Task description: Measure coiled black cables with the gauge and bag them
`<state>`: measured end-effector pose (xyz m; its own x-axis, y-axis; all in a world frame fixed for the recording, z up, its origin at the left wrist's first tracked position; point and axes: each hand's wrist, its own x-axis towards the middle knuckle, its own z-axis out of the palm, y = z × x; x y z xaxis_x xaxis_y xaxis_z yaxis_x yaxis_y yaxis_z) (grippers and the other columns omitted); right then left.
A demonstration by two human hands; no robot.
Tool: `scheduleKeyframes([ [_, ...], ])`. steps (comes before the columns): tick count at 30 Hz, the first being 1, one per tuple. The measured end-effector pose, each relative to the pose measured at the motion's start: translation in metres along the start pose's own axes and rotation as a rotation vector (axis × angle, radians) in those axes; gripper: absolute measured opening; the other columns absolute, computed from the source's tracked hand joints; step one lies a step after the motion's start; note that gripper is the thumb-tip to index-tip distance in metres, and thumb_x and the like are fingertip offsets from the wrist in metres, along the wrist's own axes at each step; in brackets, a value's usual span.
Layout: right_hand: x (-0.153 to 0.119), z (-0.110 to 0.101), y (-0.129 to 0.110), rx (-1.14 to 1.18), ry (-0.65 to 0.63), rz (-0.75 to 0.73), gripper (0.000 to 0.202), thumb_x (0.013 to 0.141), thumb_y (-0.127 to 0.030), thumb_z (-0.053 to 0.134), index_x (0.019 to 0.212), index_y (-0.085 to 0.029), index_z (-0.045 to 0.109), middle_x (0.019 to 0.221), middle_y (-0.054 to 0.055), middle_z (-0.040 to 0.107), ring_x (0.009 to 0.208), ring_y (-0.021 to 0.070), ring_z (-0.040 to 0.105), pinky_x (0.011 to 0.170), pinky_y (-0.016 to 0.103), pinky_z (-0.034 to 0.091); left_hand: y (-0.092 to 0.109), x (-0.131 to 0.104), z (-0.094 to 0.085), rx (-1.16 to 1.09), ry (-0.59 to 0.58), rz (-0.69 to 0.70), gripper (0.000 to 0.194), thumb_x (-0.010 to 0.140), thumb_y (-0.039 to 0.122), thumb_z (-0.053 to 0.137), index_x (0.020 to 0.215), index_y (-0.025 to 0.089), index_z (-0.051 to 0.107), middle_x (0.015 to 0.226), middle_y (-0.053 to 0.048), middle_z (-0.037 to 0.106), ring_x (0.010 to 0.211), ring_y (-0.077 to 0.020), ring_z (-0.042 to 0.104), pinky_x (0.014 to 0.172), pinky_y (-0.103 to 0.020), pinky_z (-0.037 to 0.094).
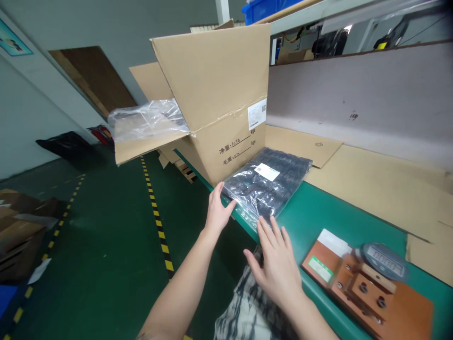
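A clear plastic bag of dark, flat-packed pieces (283, 177), with a white label (267, 172) on top, lies on the green table against an open cardboard box (226, 94). My left hand (217, 212) is at the bag's near left corner, thumb and forefinger apart and touching its edge; its other fingers are partly hidden. Close to the bag's near edge is my right hand (278, 264), palm down with the fingers spread and nothing held. The box's flaps stand open, and clear plastic lining (148, 118) spills over its left flap.
A digital gauge (384, 262) on a brown base (412, 307) sits at the table's right front. Flat cardboard sheets (375, 189) line the back of the green table (318, 208). Floor with yellow-black tape (155, 212) lies to the left. A blue bin (265, 10) is on the shelf above.
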<state>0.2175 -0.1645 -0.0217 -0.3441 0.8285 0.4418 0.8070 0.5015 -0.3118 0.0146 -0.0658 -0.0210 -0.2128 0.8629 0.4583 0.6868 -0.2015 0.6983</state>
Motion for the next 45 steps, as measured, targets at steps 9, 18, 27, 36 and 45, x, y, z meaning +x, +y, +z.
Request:
scheduleKeyframes([
  [9,0.0,0.0,0.0,-0.021,-0.001,-0.005,0.067,0.097,-0.043,0.049,0.152,-0.009,0.03,0.158,0.01,0.036,0.149,0.0341,0.023,0.116,0.055,0.031,0.002,-0.001,0.005,0.022,0.083,0.0,0.062,0.081,0.024,0.075,0.136,0.024,0.047,0.13,-0.012,0.056,0.123,-0.0287,0.057,0.107,-0.048,0.045],
  [18,0.001,-0.001,0.0,-0.013,0.002,-0.005,0.066,0.096,-0.04,0.049,0.152,-0.009,0.031,0.158,0.01,0.036,0.149,0.0336,0.024,0.116,0.054,0.031,-0.009,-0.007,0.002,-0.007,0.08,0.051,0.049,0.083,0.03,0.072,0.124,0.023,0.045,0.116,-0.009,0.061,0.121,-0.0262,0.061,0.103,-0.045,0.049],
  [27,0.0,-0.001,0.001,-0.006,0.0,-0.004,0.065,0.097,-0.041,0.048,0.151,-0.009,0.032,0.157,0.01,0.037,0.149,0.0326,0.024,0.116,0.054,0.032,-0.002,0.01,0.006,0.168,-0.129,0.197,0.013,0.089,0.017,0.055,0.095,0.024,0.064,0.103,-0.006,0.07,0.126,-0.0303,0.053,0.113,-0.056,0.033],
  [36,0.002,-0.001,0.0,-0.018,-0.004,-0.008,0.064,0.097,-0.041,0.049,0.15,-0.008,0.034,0.158,0.009,0.036,0.149,0.0331,0.024,0.116,0.053,0.032,0.003,0.008,0.001,0.272,-0.118,0.199,0.011,0.094,0.019,0.048,0.092,0.022,0.059,0.094,-0.007,0.064,0.102,-0.0277,0.06,0.108,-0.055,0.036],
  [45,0.0,0.001,0.001,0.037,0.022,-0.006,0.066,0.097,-0.039,0.049,0.153,-0.012,0.029,0.157,0.01,0.037,0.149,0.0353,0.026,0.115,0.055,0.033,0.008,0.018,0.003,0.28,-0.205,0.241,0.014,0.091,0.014,0.046,0.091,0.02,0.058,0.094,-0.008,0.062,0.096,-0.0255,0.058,0.095,-0.044,0.046],
])
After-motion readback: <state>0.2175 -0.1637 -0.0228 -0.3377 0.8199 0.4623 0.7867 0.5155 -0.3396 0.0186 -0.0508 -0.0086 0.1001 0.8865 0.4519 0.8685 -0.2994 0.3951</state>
